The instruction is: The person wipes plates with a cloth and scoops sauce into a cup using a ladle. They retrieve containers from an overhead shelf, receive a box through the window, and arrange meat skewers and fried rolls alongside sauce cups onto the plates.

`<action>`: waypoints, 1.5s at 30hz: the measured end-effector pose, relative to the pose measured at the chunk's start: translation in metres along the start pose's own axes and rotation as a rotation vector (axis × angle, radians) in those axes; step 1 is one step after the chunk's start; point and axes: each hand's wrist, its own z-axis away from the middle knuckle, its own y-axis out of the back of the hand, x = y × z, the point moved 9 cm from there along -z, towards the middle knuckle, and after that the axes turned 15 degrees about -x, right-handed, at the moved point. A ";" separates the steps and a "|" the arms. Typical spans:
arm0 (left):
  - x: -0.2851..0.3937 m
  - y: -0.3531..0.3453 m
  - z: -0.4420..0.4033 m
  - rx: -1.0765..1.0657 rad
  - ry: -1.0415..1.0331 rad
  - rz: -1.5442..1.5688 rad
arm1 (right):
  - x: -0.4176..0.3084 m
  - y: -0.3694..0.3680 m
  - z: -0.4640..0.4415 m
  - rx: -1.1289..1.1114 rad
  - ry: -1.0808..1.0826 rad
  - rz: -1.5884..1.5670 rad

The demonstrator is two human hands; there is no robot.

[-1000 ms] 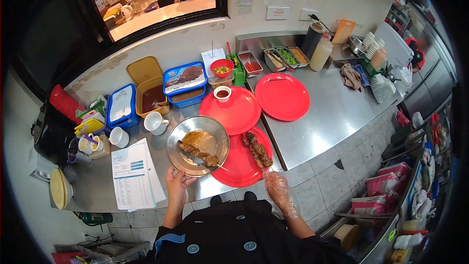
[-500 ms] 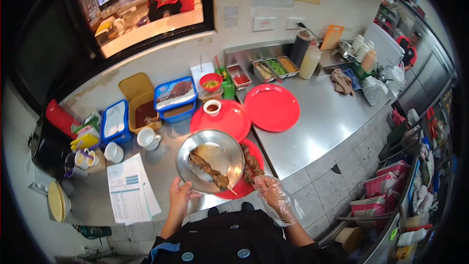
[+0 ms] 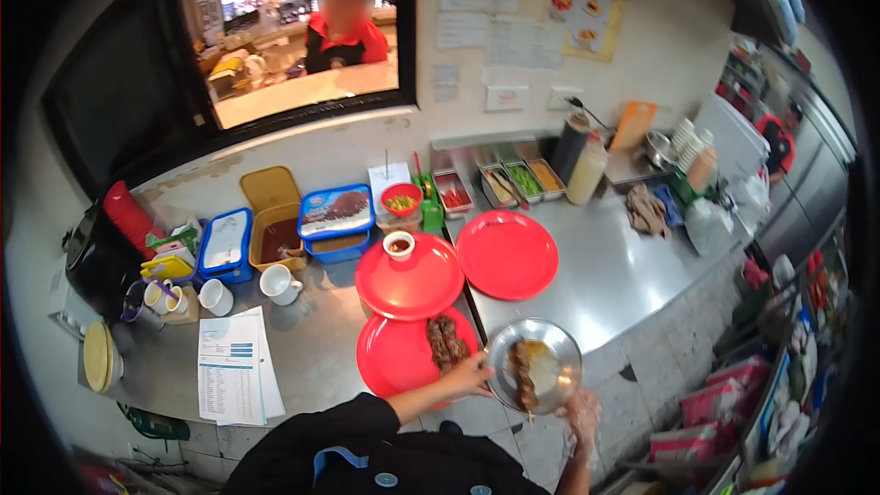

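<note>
A round metal plate (image 3: 559, 348) holds one meat skewer (image 3: 524, 376) in some brownish liquid, its stick end pointing toward me. My left hand (image 3: 472, 376) grips the left rim of this plate. At its lower right rim is my right hand (image 3: 579, 417) in a clear plastic glove, fingers closed at the edge and partly blurred. Left of the metal plate, grilled meat (image 3: 446, 344) lies on a red plate (image 3: 390, 353), and my left forearm crosses over that plate's near edge. Behind it, another red plate (image 3: 412, 284) carries a small cup of sauce (image 3: 399, 246).
A third red plate (image 3: 507, 255) sits on the steel counter (image 3: 596, 257). Tubs of sauce (image 3: 280, 238), white mugs (image 3: 280, 284) and printed papers (image 3: 229, 367) are at left. Topping trays (image 3: 522, 181) and squeeze bottles (image 3: 587, 170) line the back. A person (image 3: 344, 41) stands beyond the window.
The metal plate has moved right, off the near red plate, with its skewer. My left hand moved right with it. My right hand left the meat on the red plate and went to the metal rim.
</note>
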 end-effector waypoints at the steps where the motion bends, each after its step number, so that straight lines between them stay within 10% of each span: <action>1: -0.002 -0.008 -0.014 -0.027 -0.005 0.035 | 0.017 0.015 -0.014 -0.060 0.078 0.528; 2: 0.000 -0.011 -0.022 -0.020 0.021 -0.057 | 0.042 0.024 -0.029 -0.096 0.164 1.060; 5: 0.007 -0.014 -0.028 -0.090 -0.020 -0.349 | 0.101 0.071 -0.059 0.006 -0.047 0.149; 7: 0.002 -0.001 -0.010 -0.160 0.005 -0.383 | 0.077 0.085 -0.091 0.207 -0.070 1.317; 8: 0.004 0.010 0.008 -0.084 0.019 -0.342 | 0.074 0.080 -0.110 0.189 -0.042 1.318; 11: -0.005 0.037 0.069 0.088 0.037 -0.260 | 0.091 0.086 -0.123 0.424 0.120 -0.673; 12: -0.011 0.046 0.090 0.157 0.045 -0.234 | 0.103 0.082 -0.140 0.309 0.101 -0.829; 17: -0.046 0.064 0.178 0.294 0.037 -0.204 | 0.013 -0.002 -0.097 0.122 0.005 -0.616; 21: -0.067 0.065 0.247 0.289 0.001 -0.295 | -0.114 -0.132 -0.027 -0.243 0.723 -0.361; 24: -0.065 0.058 0.330 0.409 -0.045 -0.565 | -0.132 -0.259 0.010 -0.428 0.178 -0.403; 28: -0.090 0.052 0.482 0.560 0.007 -0.734 | -0.150 -0.418 0.082 -0.790 0.352 -0.778; 29: -0.105 0.057 0.516 0.594 -0.006 -0.731 | -0.183 -0.438 0.124 -0.559 0.545 -0.041; 34: -0.145 0.072 0.667 0.851 -0.165 -0.632 | -0.187 -0.619 0.227 -1.046 0.536 -0.193; 39: -0.147 0.094 0.750 0.696 -0.144 -0.615 | -0.238 -0.698 0.267 -0.920 0.863 0.032; 41: -0.133 0.118 0.796 0.667 -0.115 -0.681 | -0.264 -0.724 0.276 -0.389 1.410 0.555; 43: -0.102 0.151 0.861 0.633 -0.006 -0.769 | -0.317 -0.740 0.303 -0.660 0.902 0.236; 45: -0.055 0.181 0.949 0.717 0.108 -0.829 | -0.326 -0.786 0.276 -0.721 0.995 0.071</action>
